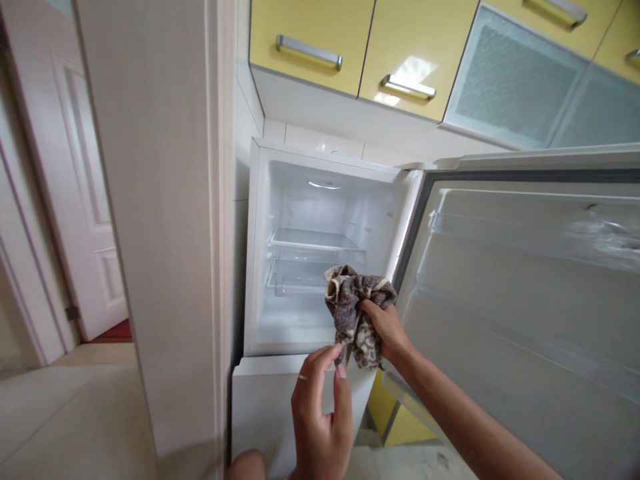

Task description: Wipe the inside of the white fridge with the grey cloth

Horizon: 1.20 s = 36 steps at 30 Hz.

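Observation:
My right hand (387, 328) grips a crumpled grey and cream patterned cloth (353, 300), held up in front of the open upper compartment of a white fridge (260, 253). My left hand (320, 407), with a ring on one finger, pinches the cloth's lower edge between thumb and fingertips. Inside the compartment a clear shelf (313, 239) and a clear drawer (297, 277) hold nothing that I can see. The fridge's door (525, 300) is swung open to the right, its inner side facing me.
Yellow wall cabinets (360, 33) with metal handles hang above the fridge, and frosted glass ones (515, 80) to the right. A tall white panel (160, 220) stands left of the fridge. Beyond it are a white door (85, 200) and tiled floor (65, 413).

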{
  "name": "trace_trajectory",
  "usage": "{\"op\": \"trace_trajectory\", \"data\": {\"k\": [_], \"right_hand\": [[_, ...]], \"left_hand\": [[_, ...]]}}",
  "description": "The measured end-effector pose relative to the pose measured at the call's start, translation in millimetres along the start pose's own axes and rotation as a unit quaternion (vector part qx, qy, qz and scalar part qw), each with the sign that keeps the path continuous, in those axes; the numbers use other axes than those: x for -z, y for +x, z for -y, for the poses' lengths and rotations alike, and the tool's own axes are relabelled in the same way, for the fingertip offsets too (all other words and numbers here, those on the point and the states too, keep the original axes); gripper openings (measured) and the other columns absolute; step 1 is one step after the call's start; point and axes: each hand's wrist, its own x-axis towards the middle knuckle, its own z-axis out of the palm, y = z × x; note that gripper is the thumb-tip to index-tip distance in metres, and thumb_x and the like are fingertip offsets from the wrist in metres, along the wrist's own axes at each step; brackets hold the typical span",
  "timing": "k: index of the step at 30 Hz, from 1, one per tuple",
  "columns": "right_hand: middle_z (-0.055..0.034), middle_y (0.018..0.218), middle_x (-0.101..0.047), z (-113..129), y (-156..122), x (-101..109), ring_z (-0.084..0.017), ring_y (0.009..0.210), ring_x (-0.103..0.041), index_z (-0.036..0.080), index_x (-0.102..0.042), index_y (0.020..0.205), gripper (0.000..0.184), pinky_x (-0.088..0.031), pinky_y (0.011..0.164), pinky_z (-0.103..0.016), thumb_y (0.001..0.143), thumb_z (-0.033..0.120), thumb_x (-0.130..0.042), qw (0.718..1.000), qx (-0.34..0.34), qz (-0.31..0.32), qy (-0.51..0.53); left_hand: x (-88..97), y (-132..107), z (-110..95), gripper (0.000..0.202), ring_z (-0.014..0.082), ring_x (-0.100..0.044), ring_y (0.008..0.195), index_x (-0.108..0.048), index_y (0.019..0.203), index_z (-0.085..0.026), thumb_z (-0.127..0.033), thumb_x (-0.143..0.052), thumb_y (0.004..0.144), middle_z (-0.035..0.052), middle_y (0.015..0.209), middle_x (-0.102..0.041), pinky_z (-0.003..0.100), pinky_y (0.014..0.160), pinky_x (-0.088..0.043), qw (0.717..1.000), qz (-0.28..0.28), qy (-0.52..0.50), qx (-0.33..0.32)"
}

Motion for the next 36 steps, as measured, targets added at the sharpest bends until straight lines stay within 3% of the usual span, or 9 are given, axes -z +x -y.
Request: {"op": "trace_trajectory", "data": {"k": [4,9,11,13,16,20,24,32,36], "right_hand": [[-0.0021,0.072,-0.07,-15.0,-22.0,-27.5,-0.023,0.068,-0.065,0.019,-0.068,0.085,0.031,-0.054,0.063,-0.034,0.06,0.037,-0.073,1.0,0.002,-0.007,0.02],[-0.0043,0.083,-0.071,-23.6,-36.8,-43.8,-0.025,0.081,-0.065,0.018,-0.07,0.082,0.033,-0.054,0.075,-0.036,0.065,0.046,-0.076,0.998,0.054,0.001,-0.036],[-0.0064,0.1,-0.074,-25.9,-42.6,-45.7,-0.028,0.095,-0.067,0.019,-0.072,0.1,0.046,-0.055,0.088,-0.04,0.066,0.049,-0.077,0.997,0.067,0.033,-0.034],[-0.0067,0.126,-0.07,-29.5,-48.6,-46.4,-0.03,0.116,-0.064,0.023,-0.065,0.128,0.066,-0.051,0.104,-0.044,0.068,0.047,-0.079,0.991,0.092,0.084,-0.042],[-0.0047,0.156,-0.049,-38.4,-56.3,-46.4,-0.029,0.143,-0.046,0.03,-0.045,0.151,0.091,-0.035,0.122,-0.045,0.068,0.04,-0.082,0.97,0.115,0.196,-0.083],[-0.0069,0.165,-0.038,-53.4,-61.2,-47.0,-0.029,0.153,-0.033,0.029,-0.041,0.156,0.091,-0.022,0.128,-0.047,0.076,0.045,-0.08,0.933,0.077,0.335,-0.109],[-0.0073,0.165,-0.038,-64.5,-55.5,-47.8,-0.028,0.153,-0.035,0.029,-0.039,0.158,0.087,-0.024,0.127,-0.047,0.083,0.054,-0.075,0.901,0.05,0.414,-0.119],[-0.0053,0.151,-0.058,-82.3,-14.6,-38.9,-0.03,0.144,-0.048,0.036,-0.064,0.138,0.071,-0.032,0.122,-0.049,0.077,0.073,-0.072,0.87,-0.027,0.49,-0.041],[-0.0035,0.141,-0.066,-87.0,2.2,-26.9,-0.029,0.139,-0.054,0.043,-0.069,0.129,0.053,-0.034,0.121,-0.05,0.084,0.071,-0.066,0.866,-0.054,0.498,-0.01]], "left_hand": [[3.3,5.4,2.8,0.042,0.0254,-0.067,0.12,-0.057,0.136,-0.022,-0.018,-0.055,0.094,0.0136,0.128,-0.07,0.04,0.1,-0.058,0.997,0.027,0.075,-0.025],[-3.3,-4.5,17.2,0.066,0.035,-0.051,0.141,-0.039,0.155,-0.019,-0.024,-0.057,0.092,0.0196,0.153,-0.052,0.055,0.114,-0.048,0.986,0.094,0.126,0.051],[-0.1,-6.7,25.3,0.076,0.0362,-0.043,0.147,-0.032,0.158,-0.018,-0.019,-0.058,0.086,0.0206,0.159,-0.044,0.056,0.118,-0.043,0.984,0.109,0.105,0.092],[6.8,-4.7,34.2,0.081,0.0355,-0.042,0.149,-0.031,0.158,-0.019,-0.018,-0.058,0.082,0.0208,0.161,-0.042,0.054,0.119,-0.041,0.983,0.11,0.055,0.139],[21.0,2.7,48.8,0.074,0.0333,-0.056,0.136,-0.039,0.151,-0.02,-0.027,-0.063,0.081,0.019,0.15,-0.054,0.049,0.113,-0.048,0.967,0.095,-0.052,0.232],[38.8,8.4,67.1,0.063,0.0281,-0.071,0.109,-0.055,0.132,-0.02,-0.036,-0.073,0.074,0.0117,0.124,-0.071,0.04,0.096,-0.059,0.929,0.044,-0.152,0.336],[43.3,10.4,77.1,0.074,0.0276,-0.07,0.112,-0.055,0.132,-0.021,-0.032,-0.083,0.064,0.0095,0.124,-0.071,0.037,0.094,-0.059,0.91,-0.013,-0.193,0.367],[11.4,4.3,109.7,0.069,0.0311,-0.075,0.098,-0.069,0.107,-0.017,-0.033,-0.093,0.044,0.0081,0.1,-0.078,0.04,0.087,-0.062,0.86,-0.162,-0.225,0.429],[-10.3,-6.6,132.1,0.062,0.0301,-0.076,0.092,-0.072,0.103,-0.019,-0.033,-0.093,0.045,0.0049,0.088,-0.079,0.041,0.086,-0.062,0.821,-0.217,-0.248,0.465]]}}
